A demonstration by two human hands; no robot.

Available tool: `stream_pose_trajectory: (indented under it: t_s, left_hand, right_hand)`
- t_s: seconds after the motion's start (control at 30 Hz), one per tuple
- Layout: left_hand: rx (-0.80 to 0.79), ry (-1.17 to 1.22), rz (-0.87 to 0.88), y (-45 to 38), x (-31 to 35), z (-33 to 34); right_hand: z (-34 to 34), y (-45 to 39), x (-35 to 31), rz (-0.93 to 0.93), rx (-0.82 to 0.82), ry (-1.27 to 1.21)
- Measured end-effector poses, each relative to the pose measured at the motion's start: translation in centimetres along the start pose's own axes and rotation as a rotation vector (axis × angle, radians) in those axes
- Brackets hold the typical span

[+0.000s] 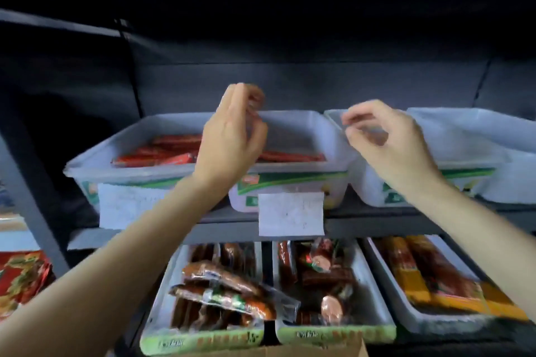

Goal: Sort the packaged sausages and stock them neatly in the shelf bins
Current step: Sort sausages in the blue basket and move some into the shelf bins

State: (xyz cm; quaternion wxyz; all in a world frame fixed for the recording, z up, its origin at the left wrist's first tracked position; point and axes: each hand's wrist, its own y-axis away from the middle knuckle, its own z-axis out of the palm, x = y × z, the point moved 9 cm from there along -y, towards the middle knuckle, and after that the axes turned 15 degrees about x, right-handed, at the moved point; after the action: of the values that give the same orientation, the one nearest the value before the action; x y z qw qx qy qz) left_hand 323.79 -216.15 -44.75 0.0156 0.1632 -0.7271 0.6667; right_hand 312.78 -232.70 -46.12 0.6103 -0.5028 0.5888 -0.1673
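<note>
Red sausage packs (162, 153) are seen lying in the white bin (95, 165) just beneath the left hand (232, 136), whose curled fingers appear to pinch something reddish, too blurred to be named. The right hand (385, 136) is held over the neighbouring bin (374, 191), fingers loosely curled, nothing gripped. Below both hands, mixed brown sausage packages (226, 290) are piled in lower bins (377, 310).

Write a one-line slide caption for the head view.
Both hands, left and right, raised over the upper-shelf bins of red sausage packs.
</note>
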Motion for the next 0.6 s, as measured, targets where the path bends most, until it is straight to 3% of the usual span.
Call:
stream_pose_trajectory:
  t_s: [0.1, 0.2, 0.27, 0.37, 0.43, 0.6]
  left_hand:
    - [-0.146, -0.123, -0.079, -2.7, -3.7, 3.0]
    - [-0.394, -0.261, -0.248, -2.6, -8.6, 7.2]
    - [-0.529, -0.330, -0.273, -1.4, -10.4, 9.2]
    - [-0.687, -0.422, -0.190, 0.5, -11.2, 10.9]
    - [-0.726, -0.450, -0.139, 1.1, -11.3, 11.2]
    - [-0.718, -0.395, -0.249, 1.1, -12.3, 11.1]
  right_hand:
    - [3.1, -3.0, 0.3, -0.019, -0.140, 0.078]
    - [8.5, -3.9, 3.0, 0.056, -0.529, 0.284]
    - [11.8, -3.8, 4.8, 0.019, -0.725, 0.438]
    - [15.2, -4.7, 6.1, -0.142, -0.767, 0.568]
    - [16.6, -4.7, 8.2, -0.097, -0.834, 0.659]
    - [19.9, -3.0, 13.2, -0.049, -1.027, 1.117]
